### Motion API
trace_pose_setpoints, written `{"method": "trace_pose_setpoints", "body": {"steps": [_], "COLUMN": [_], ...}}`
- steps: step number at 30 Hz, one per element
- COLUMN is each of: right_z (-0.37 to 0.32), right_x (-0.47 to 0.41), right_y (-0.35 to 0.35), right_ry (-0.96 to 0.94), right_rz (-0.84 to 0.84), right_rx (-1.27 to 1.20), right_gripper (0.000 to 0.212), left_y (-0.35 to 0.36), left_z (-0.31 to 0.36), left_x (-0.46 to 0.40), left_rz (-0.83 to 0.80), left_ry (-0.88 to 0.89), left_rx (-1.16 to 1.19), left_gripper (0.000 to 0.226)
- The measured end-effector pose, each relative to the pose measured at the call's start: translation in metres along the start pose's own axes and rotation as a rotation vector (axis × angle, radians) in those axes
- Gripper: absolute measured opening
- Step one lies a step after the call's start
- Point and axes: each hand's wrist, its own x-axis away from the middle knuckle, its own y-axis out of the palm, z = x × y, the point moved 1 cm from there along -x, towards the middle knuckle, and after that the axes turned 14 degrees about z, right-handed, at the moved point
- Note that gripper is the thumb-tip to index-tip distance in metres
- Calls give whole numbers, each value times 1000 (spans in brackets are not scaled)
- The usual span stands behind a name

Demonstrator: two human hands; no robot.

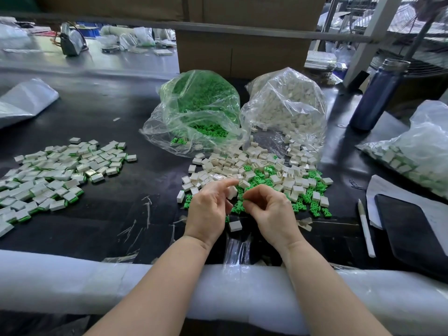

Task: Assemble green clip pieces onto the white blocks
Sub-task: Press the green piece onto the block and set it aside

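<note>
My left hand (208,207) holds a white block (232,192) between thumb and fingers, with the index finger stretched out over the pile. My right hand (271,212) is curled beside it and pinches a green clip piece (247,190) at its fingertips. Both hands hover over a mixed heap of loose white blocks (244,163) and green clips (312,207) on the black table. One single white block (235,225) lies between my wrists. A spread of finished blocks with green edges (55,175) lies at the left.
An open bag of green clips (198,110) and a bag of white blocks (286,105) stand behind the heap. A blue bottle (378,95), a bag of finished parts (417,151), a pen (366,229) and a dark phone (412,229) are at the right. White foam padding (72,282) lines the near edge.
</note>
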Motion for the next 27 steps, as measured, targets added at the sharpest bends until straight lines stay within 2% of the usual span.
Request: {"method": "trace_pose_setpoints", "body": {"steps": [3,6,15,20,27], "right_z": [1,-1,-3,-4,-5], "right_x": [-2,-2,-3,-2,-1], "right_y": [-2,-4,-5,-6,-4], "right_ry": [34,24,96,107,148], "right_rz": [57,63,61,45,15], "right_rx": [-25,-85,-207,-248,-306], "right_gripper": [17,24,21,21,15], "left_y": [2,3,4,3,3], "left_z": [-2,-4,-8,-7,-5], "left_x": [0,-1,-3,-3,-4], "left_rz": [-42,-84,-155,-180,-167], "left_ry": [-99,-140,-193,-237,-309], "left_rx": [88,137,202,296,330], "left_gripper": [37,26,25,34,18]}}
